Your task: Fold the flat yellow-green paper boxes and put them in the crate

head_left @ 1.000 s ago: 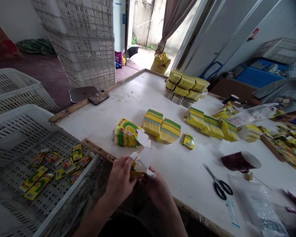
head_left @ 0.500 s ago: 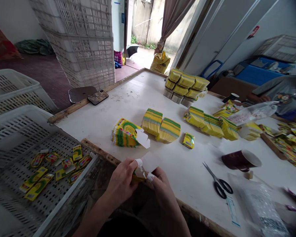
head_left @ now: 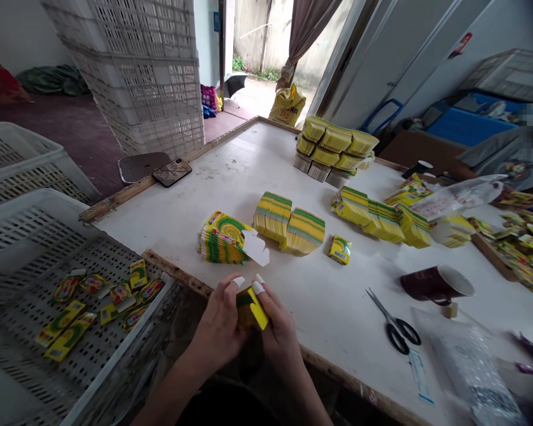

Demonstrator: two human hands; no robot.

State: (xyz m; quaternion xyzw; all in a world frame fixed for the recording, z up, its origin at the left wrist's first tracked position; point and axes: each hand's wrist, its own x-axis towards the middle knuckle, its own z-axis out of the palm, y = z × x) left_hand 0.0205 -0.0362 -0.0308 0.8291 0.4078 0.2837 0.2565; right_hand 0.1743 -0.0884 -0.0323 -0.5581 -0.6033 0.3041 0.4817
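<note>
Between my two hands, over the table's front edge, is a small yellow and green carton (head_left: 245, 307) with a yellow flap standing out to the right. My left hand (head_left: 222, 319) is closed on its left side. Thumb and fingers of my right hand (head_left: 273, 316) pinch the flap side. White coverings wrap some fingertips. Just beyond lies a fanned stack of flattened cartons (head_left: 224, 239), its white flaps pointing right. Two blocks of packed cartons (head_left: 288, 225) stand behind it, and a single filled-looking box (head_left: 339, 249) lies to their right.
A white crate (head_left: 89, 367) holding several finished-looking boxes stands at left. Scissors (head_left: 397, 328), a dark mug (head_left: 435, 284) and a clear plastic bag (head_left: 479, 367) lie at right. Farther back are a phone (head_left: 172, 172) and stacked carton bundles (head_left: 333, 148). A person sits at far right.
The carton has turned in my hands: its white inner flaps no longer show, and a yellow flap now faces me. My right hand has moved up and left, closer to my left.
</note>
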